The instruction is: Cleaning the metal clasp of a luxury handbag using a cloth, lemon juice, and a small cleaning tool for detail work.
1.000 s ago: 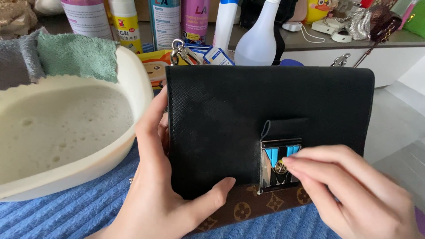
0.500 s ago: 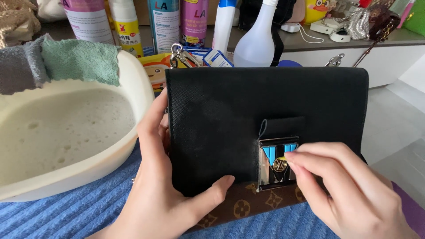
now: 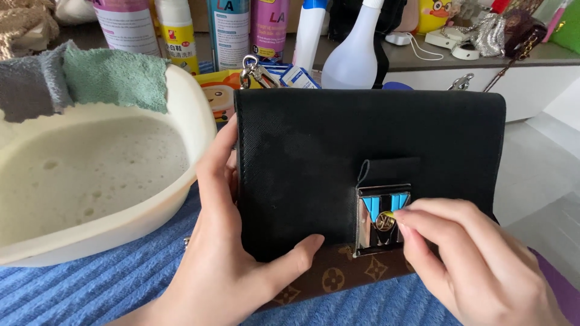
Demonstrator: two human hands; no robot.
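Your left hand (image 3: 232, 241) grips the black bag (image 3: 368, 163) by its edge; right hand (image 3: 477, 259) fingertips pinch the metal clasp (image 3: 382, 218); you're working the lock, so next likely needs a steady turn.

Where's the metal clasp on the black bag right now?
The clasp sits low on the bag's black flap, right of centre in the head view, under the right hand's fingertips.
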